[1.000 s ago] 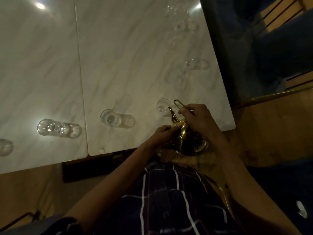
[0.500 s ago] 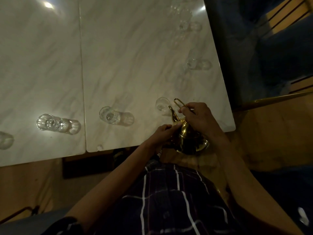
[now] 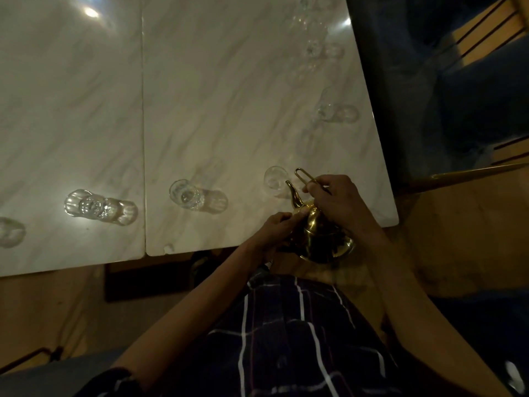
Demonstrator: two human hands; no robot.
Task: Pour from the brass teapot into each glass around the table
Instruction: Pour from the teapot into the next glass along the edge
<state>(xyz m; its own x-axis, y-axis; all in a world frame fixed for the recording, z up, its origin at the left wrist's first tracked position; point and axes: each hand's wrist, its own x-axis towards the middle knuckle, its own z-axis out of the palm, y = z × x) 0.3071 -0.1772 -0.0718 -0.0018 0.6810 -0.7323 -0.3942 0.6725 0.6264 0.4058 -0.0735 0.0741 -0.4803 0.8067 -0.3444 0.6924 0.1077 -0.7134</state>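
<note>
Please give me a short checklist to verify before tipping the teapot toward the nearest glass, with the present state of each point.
1. Right hand grips the handle: ok.
2. Left hand steadies the teapot: ok.
3. Spout points toward the nearest glass: ok.
4. Spout tip is over the glass mouth: not ok, it sits beside the rim.
5. Glass stands upright on the table: ok.
6. Glass is empty: cannot tell.
</note>
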